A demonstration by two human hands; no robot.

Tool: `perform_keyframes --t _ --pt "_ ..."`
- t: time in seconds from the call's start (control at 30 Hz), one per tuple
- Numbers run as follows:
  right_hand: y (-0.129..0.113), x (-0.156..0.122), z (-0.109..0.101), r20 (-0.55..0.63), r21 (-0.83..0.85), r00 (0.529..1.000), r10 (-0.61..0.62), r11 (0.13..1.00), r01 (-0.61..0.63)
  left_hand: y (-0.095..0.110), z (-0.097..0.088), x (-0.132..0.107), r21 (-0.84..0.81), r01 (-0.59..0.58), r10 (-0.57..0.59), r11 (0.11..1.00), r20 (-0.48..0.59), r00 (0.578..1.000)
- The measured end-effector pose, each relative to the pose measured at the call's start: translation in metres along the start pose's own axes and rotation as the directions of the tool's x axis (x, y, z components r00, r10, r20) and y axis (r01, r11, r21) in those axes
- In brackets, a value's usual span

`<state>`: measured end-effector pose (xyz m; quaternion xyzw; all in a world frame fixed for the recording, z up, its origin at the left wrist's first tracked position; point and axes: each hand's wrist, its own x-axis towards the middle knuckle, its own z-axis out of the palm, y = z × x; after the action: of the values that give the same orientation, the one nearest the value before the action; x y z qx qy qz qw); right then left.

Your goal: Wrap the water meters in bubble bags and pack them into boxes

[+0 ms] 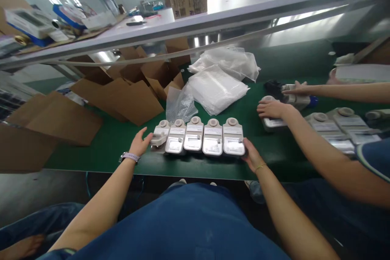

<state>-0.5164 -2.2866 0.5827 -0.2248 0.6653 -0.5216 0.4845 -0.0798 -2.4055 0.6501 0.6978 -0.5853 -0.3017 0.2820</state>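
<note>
Several white electronic meters with small display windows stand in a tight row on the green work belt [91,156], the middle one [193,134] slightly forward. My left hand [139,143] is at the left end of the row, its open fingers at or just touching the leftmost meter [160,135]. My right hand [252,155] lies against the lower corner of the rightmost meter [233,137], its fingers apart and holding nothing. A co-worker's hands [272,108] reach in from the right, one on a meter [272,120] and one on a metal-bodied meter [297,95].
Flattened cardboard sheets [122,101] lie at the left of the belt, and a clear bubble-wrap bag [180,105] and stacked plastic bags [216,88] lie beyond the row. More meters [341,124] sit at the right. A metal shelf rail [152,34] runs across above.
</note>
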Motion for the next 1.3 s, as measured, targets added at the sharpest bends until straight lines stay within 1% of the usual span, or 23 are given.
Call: perform_keyframes --t 0.03,0.07,0.1,0.17,0.2,0.23,0.3,0.33,0.37,0.4,0.5,0.57,0.63,0.77,0.83,0.9,1.0,1.1,1.2,1.3 --pt "0.003 0.001 0.005 0.027 0.021 0.998 0.050 0.999 -0.050 -0.008 -0.002 0.005 -0.079 0.137 -0.133 0.987 0.053 0.990" --pt "0.006 0.002 0.010 0.042 0.041 0.995 0.085 0.995 -0.087 -0.015 -0.003 0.009 -0.152 0.255 -0.234 0.955 0.139 0.962" --pt "0.008 0.001 0.016 0.041 0.060 0.994 0.105 0.992 -0.107 -0.022 -0.002 0.011 -0.214 0.348 -0.299 0.913 0.231 0.926" --pt "0.012 -0.002 0.026 0.012 0.106 0.994 0.108 0.988 -0.108 -0.034 0.003 0.014 -0.314 0.491 -0.366 0.812 0.381 0.849" --pt "0.013 -0.003 0.030 -0.004 0.126 0.995 0.100 0.987 -0.099 -0.040 0.006 0.014 -0.356 0.547 -0.389 0.758 0.427 0.817" --pt "0.015 -0.005 0.033 -0.016 0.143 0.996 0.088 0.986 -0.084 -0.045 0.009 0.013 -0.397 0.582 -0.405 0.710 0.445 0.798" --pt "0.017 -0.006 0.037 -0.025 0.174 0.998 0.054 0.984 -0.049 -0.056 0.014 0.013 -0.488 0.604 -0.434 0.630 0.424 0.795" --pt "0.018 -0.006 0.039 -0.029 0.184 0.999 0.036 0.983 -0.030 -0.061 0.016 0.014 -0.543 0.611 -0.451 0.577 0.412 0.792" --pt "0.018 -0.005 0.041 -0.037 0.188 0.999 0.021 0.982 -0.013 -0.066 0.017 0.015 -0.590 0.610 -0.468 0.529 0.396 0.790" --pt "0.018 -0.005 0.044 -0.048 0.188 0.999 0.009 0.982 0.001 -0.070 0.018 0.017 -0.623 0.601 -0.480 0.501 0.378 0.792" --pt "0.017 -0.001 0.048 -0.082 0.175 0.997 -0.009 0.984 0.023 -0.080 0.023 0.023 -0.641 0.575 -0.502 0.508 0.322 0.803" --pt "0.013 0.002 0.047 -0.072 0.177 0.997 -0.013 0.984 0.025 -0.087 0.025 0.027 -0.643 0.568 -0.520 0.514 0.293 0.802" --pt "0.008 0.007 0.040 -0.016 0.232 1.000 0.009 0.973 -0.006 -0.094 0.027 0.030 -0.645 0.566 -0.528 0.514 0.282 0.801" --pt "0.000 0.019 0.017 0.144 0.367 0.982 0.119 0.916 -0.165 -0.102 0.027 0.033 -0.655 0.578 -0.539 0.487 0.295 0.789" --pt "-0.001 0.023 0.007 0.176 0.379 0.974 0.144 0.903 -0.202 -0.100 0.026 0.033 -0.675 0.576 -0.553 0.460 0.290 0.781" --pt "-0.001 0.025 0.002 0.174 0.392 0.973 0.149 0.896 -0.207 -0.093 0.025 0.033 -0.690 0.571 -0.560 0.444 0.284 0.779" --pt "-0.001 0.021 0.002 0.145 0.371 0.974 0.175 0.903 -0.218 -0.081 0.023 0.033 -0.683 0.585 -0.539 0.437 0.322 0.779" --pt "-0.002 0.012 0.007 0.128 0.276 0.973 0.191 0.936 -0.220 -0.071 0.023 0.032 -0.690 0.586 -0.497 0.424 0.364 0.788" --pt "-0.004 0.006 0.008 0.115 0.188 0.978 0.177 0.962 -0.196 -0.064 0.030 0.031 -0.686 0.600 -0.448 0.412 0.420 0.789" --pt "-0.008 0.009 0.002 0.141 0.116 0.969 0.203 0.969 -0.220 -0.054 0.045 0.026 -0.672 0.621 -0.411 0.404 0.473 0.780"
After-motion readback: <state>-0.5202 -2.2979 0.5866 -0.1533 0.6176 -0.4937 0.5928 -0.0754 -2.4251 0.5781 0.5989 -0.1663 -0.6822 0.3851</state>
